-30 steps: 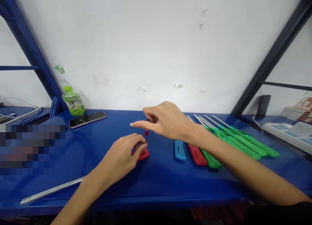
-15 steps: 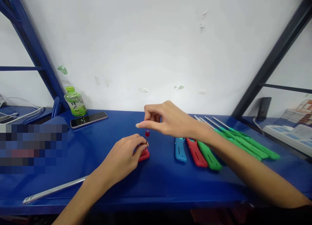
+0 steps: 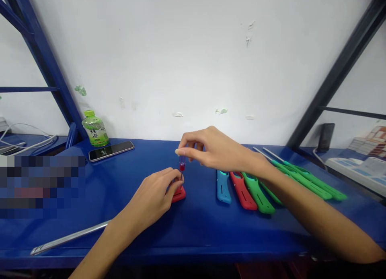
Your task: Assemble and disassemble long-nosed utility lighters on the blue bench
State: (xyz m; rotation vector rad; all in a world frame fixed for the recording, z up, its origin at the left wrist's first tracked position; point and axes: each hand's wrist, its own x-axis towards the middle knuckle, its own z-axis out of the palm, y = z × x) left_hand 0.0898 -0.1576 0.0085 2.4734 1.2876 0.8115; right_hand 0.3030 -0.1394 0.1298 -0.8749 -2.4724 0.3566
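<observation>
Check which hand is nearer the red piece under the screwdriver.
Left. The left hand is over the red piece, partly covering it; the right hand is higher, gripping the screwdriver handle.

The right hand (image 3: 211, 150) is now slightly farther right, its thumb (image 3: 191, 153) drawn back toward the screwdriver (image 3: 182, 165). More of the screwdriver's clear handle seems to show, though fingers partly hide it. Fewer metal rods (image 3: 274, 155) are visible beyond the right forearm (image 3: 304, 202).

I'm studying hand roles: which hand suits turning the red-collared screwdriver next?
Likely the right hand: it holds the screwdriver by its top; the left hand sits lower, at the red plastic piece.
</observation>
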